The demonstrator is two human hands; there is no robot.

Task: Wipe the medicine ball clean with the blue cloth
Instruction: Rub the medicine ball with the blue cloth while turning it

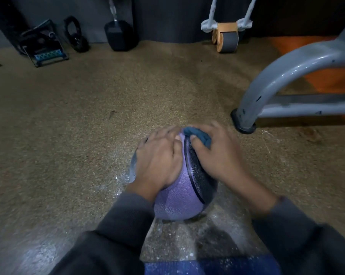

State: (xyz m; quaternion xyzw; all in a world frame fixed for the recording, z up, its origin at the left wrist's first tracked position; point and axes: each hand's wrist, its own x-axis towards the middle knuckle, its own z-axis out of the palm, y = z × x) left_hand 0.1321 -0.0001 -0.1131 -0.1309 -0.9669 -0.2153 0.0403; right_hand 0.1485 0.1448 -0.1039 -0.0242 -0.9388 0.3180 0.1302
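Note:
A purple and black textured medicine ball [179, 197] sits on the speckled floor right below me. My left hand [159, 161] lies spread over its upper left side, fingers flat against it. My right hand [217, 153] is on the upper right side and presses a bunched blue cloth [199, 136] against the top of the ball, with the thumb and fingers curled round the cloth. Much of the cloth is hidden under the hand. Dark sleeves cover both forearms.
A grey metal bench frame [270, 90] stands on the floor at the right, its foot close to the ball. Against the back wall lie a black dumbbell [121, 35], an orange and grey ab roller [226, 39], a black cable and a small rack. A blue mat edge [211, 266] lies below me.

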